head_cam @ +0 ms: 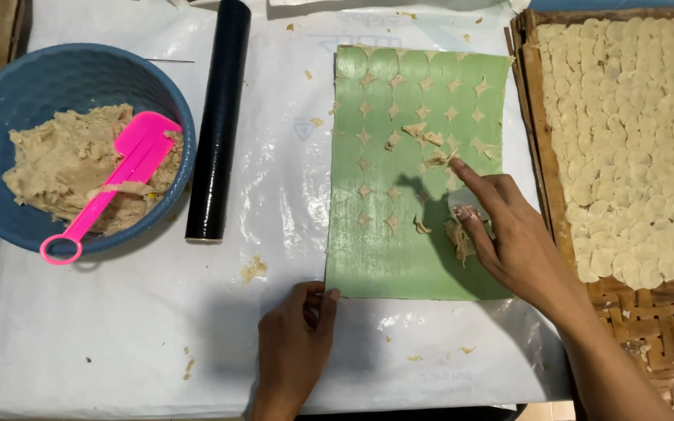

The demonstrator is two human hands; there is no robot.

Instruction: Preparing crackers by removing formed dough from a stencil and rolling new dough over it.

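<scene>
packages: none before you | signs, screens: none | labels: only faint grey printed marks on the clear plastic sheet (274, 156) covering your tabletop, near its top and bottom edges

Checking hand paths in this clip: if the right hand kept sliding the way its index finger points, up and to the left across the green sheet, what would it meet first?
The right hand would probably first meet the loose dough scraps right at its fingertip on the green sheet, then more scraps beyond.
</scene>
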